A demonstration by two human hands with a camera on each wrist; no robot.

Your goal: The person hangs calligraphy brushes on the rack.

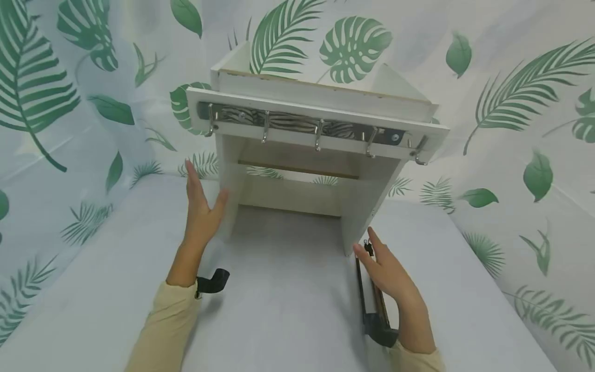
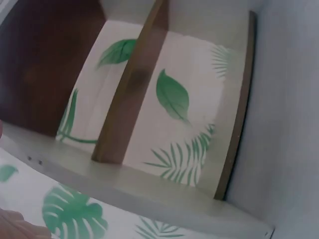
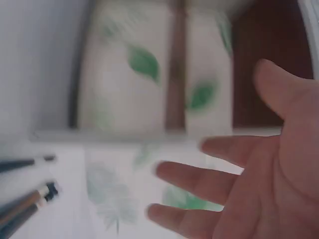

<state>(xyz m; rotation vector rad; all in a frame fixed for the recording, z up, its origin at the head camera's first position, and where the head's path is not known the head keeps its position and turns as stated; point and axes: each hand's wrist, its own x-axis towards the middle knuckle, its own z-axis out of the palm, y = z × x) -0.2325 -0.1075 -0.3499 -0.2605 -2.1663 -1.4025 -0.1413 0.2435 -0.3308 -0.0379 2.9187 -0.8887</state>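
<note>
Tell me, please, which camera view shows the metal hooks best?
The head view: all five metal hooks are visible there, in a row along the front of the white shelf unit. The left and right wrist views show no hooks; they look into the unit instead.
</note>
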